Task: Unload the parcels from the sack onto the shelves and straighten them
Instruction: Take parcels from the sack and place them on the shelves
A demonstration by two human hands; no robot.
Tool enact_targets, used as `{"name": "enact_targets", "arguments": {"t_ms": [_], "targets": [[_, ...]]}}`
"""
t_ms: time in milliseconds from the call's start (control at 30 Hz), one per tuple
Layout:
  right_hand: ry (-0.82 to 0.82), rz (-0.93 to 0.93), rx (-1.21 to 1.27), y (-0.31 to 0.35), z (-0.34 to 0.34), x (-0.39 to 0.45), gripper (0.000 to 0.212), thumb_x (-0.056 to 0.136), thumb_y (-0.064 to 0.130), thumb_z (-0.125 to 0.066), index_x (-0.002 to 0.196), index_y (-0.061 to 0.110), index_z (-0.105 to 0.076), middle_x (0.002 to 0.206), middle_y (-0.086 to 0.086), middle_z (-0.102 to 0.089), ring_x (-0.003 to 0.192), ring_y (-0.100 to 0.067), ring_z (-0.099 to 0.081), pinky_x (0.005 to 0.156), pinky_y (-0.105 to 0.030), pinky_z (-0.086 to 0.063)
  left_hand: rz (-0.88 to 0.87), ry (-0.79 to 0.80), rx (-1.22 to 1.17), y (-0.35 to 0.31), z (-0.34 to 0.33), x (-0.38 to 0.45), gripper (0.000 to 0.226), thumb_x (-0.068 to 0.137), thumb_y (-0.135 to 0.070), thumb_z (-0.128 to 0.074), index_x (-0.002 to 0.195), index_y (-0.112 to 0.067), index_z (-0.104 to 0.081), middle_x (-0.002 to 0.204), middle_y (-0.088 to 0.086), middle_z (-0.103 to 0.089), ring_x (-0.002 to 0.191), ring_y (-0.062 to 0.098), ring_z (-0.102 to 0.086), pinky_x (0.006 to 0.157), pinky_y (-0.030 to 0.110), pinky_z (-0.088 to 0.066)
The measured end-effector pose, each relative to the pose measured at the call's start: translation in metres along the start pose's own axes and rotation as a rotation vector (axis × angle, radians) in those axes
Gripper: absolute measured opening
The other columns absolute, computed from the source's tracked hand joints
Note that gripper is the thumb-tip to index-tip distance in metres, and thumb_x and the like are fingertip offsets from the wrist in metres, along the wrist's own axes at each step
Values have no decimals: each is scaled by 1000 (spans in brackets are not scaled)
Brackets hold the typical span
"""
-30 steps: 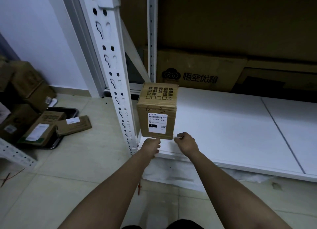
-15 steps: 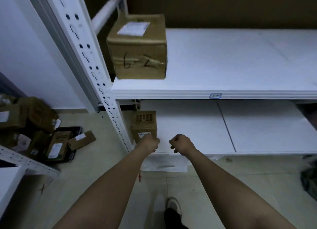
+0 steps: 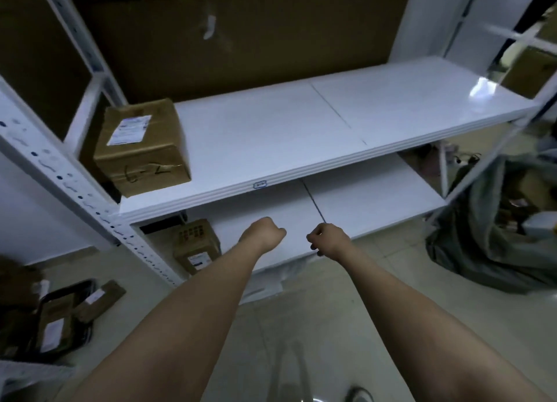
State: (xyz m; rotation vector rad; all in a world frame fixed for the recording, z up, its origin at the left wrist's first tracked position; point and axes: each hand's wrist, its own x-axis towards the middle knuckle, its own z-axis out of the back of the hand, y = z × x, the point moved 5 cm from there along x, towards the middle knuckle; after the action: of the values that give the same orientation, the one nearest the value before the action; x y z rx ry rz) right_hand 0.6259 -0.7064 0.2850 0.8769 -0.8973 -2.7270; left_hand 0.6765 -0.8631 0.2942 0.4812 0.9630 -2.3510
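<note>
While both hands, left hand (image 3: 265, 232) and right hand (image 3: 328, 240), hang curled, holding nothing: two parcels shelved, upper parcel (image 3: 141, 149), lower parcel (image 3: 196, 244). Sack (image 3: 485, 238) on floor at right, apparently more inside.

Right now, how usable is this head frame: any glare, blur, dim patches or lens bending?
Head view: dim overall, yet both hands, left and right, read clearly; glare patch on the upper shelf at its right end; motion blur smears the rack post and the sack; wide-angle bending curves the shelf edges; the label on the upper box is unreadable.
</note>
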Motion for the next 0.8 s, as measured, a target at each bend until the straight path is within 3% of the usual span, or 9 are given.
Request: {"name": "enact_targets", "arguments": {"t_ms": [133, 233, 333, 433, 533, 633, 800], "targets": [[-40, -36, 27, -66, 62, 6, 27, 91, 16, -48, 103, -4, -62, 105, -17, -71, 91, -33, -67, 84, -36, -51, -55, 44, 32, -76, -50, 7, 25, 92, -28, -45, 94, -5, -55, 107, 13, -63, 99, 29, -62, 74, 30, -42], [-56, -56, 40, -112, 106, 11, 21, 91, 17, -49, 90, -2, -60, 105, -22, -69, 84, -32, -65, 91, -46, -52, -77, 82, 34, -126, -91, 14, 24, 93, -29, -46, 91, -6, -55, 111, 15, -63, 95, 28, -61, 73, 31, -40], [-76, -100, 60, -176, 162, 21, 19, 91, 15, -50, 77, 4, -56, 104, -24, -69, 83, -34, -64, 91, -48, -52, -93, 116, 23, -189, -146, 26, 28, 93, -28, -46, 101, -3, -57, 112, 16, -63, 96, 29, -62, 80, 35, -47], [-88, -152, 79, -230, 207, 22, 21, 92, 18, -51, 92, 1, -63, 100, -21, -70, 90, -36, -67, 89, -46, -53, -116, 164, 23, -242, -191, 32, 31, 92, -27, -47, 105, -2, -57, 110, 16, -65, 97, 31, -64, 85, 35, -49], [-112, -209, 92, -277, 247, 24, 24, 93, 22, -52, 98, 2, -65, 100, -16, -72, 81, -29, -66, 86, -39, -54, -165, 197, 46, -295, -227, 43, 34, 92, -29, -47, 108, -1, -57, 108, 15, -65, 99, 31, -64, 89, 37, -49], [-143, -257, 105, -320, 286, 30, 27, 94, 25, -51, 104, 4, -64, 102, -13, -71, 90, -30, -68, 90, -41, -53, -224, 240, 82, -351, -262, 59, 30, 92, -29, -47, 101, -2, -58, 104, 15, -66, 96, 31, -63, 84, 35, -50], [-164, -316, 111, -380, 340, 53, 27, 96, 26, -50, 100, 3, -64, 101, -13, -68, 95, -31, -65, 92, -45, -52, -277, 284, 182, -425, -314, 92, 29, 89, -32, -46, 89, -6, -56, 85, 12, -62, 70, 23, -55, 65, 28, -41]]}}
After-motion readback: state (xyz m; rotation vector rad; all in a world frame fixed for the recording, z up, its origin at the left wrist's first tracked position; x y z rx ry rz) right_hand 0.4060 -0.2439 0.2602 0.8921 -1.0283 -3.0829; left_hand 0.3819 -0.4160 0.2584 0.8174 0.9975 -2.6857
